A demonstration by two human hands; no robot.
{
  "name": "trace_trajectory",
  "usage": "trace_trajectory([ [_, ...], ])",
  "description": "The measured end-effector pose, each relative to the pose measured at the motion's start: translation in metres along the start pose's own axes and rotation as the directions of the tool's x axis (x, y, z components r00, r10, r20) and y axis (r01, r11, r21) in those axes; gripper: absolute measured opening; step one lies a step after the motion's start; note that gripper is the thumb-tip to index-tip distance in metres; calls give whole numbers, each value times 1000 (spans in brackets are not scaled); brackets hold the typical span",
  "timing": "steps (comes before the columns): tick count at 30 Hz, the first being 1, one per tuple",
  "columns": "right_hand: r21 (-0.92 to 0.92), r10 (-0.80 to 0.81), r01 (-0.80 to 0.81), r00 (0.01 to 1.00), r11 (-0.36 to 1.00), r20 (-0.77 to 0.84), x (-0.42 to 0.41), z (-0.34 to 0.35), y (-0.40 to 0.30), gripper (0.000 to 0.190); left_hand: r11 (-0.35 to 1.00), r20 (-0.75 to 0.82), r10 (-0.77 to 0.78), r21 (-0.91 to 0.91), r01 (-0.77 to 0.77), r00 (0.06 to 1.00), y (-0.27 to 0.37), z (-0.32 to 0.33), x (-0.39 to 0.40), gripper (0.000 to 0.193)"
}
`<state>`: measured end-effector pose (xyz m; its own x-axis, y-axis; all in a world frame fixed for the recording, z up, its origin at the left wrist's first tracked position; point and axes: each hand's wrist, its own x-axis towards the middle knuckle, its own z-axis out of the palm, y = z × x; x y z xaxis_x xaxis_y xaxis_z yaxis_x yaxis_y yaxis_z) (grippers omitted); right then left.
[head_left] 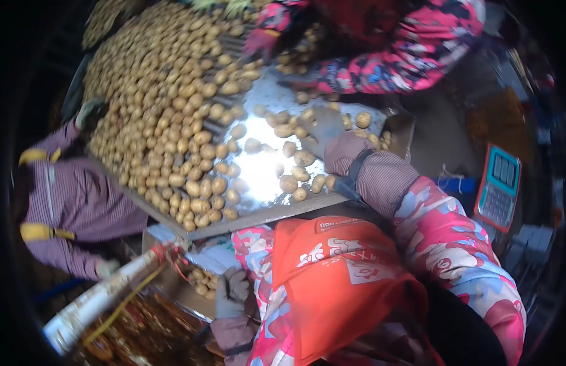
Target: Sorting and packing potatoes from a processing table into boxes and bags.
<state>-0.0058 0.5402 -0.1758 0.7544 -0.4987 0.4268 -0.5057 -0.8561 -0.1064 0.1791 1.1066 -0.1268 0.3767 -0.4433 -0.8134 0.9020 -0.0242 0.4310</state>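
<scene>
My right hand (326, 128), in a grey glove and blurred by motion, is over loose potatoes (304, 158) on a shiny metal sorting table (257, 176). Whether it grips any of them is unclear. Low beside my body, my left hand (232, 289) wears a grey glove too, its fingers curled; I cannot see whether anything is in it. Nearest to that hand is a carton (177, 293) with potatoes inside, below the table's edge. A dense heap of potatoes (159, 105) covers the table's left part, partly over dark slats.
Across the table a co-worker's gloved hand (261, 43) reaches among potatoes. Another co-worker's gloved hand (90, 112) rests at the heap's left edge. A white pole (104, 297) slants at lower left. A red and teal scale display (498, 187) stands at right.
</scene>
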Motion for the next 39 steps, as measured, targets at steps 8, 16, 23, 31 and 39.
trace_trajectory([
  [8, -61, 220, -212, 960, 975, 175, -91, -115, 25, 45, 927, 172, -3, 369, -62, 985, -9, 209, 147, 62],
  [16, 199, 11, -28, 996, 979, 86, -137, -87, -32, 39, 736, -13, 10, 677, 1, 1000, -41, 245, 164, 68],
  [23, 232, 283, -262, 957, 937, -62, -180, -105, 51, 56, 647, 106, 71, 752, -127, 992, -52, 253, 153, 56],
  [31, 12, 150, -160, 945, 987, 292, -95, -115, 7, 34, 623, 259, 55, 746, -236, 964, -35, 234, 147, 61],
  [39, 401, -149, 160, 987, 902, -60, -23, 16, -47, 44, 897, 116, -86, 442, 26, 990, -8, 242, 160, 64],
])
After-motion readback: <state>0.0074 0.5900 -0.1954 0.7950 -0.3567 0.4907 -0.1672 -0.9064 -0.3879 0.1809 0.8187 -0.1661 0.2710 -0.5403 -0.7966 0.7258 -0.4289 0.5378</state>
